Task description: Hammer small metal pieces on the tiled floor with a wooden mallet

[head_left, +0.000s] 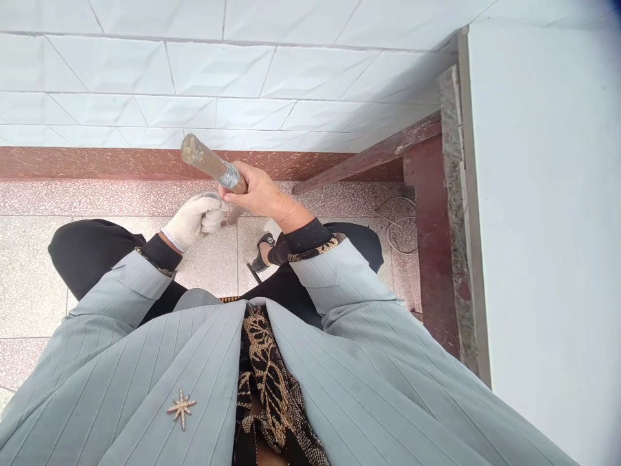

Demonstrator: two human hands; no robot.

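Brown cylindrical wooden stick (208,162) grasped in bare right hand (259,191), silvery wire band (229,175) beside fingers; long axis slanting, blunt end beyond hand, pointing far-left toward white tiled wall (218,68). White-gloved left hand (194,220) curled just beside, contents unclear.

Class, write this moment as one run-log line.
left hand: gloved, fingers curled | right hand: bare, gripping stick | wire: wound around stick

The right hand (259,192) covers part of the stick (208,160); the gloved left hand's (195,220) palm is hidden. The picture's edges cut off the jacket (160,362) and white surface (548,194).
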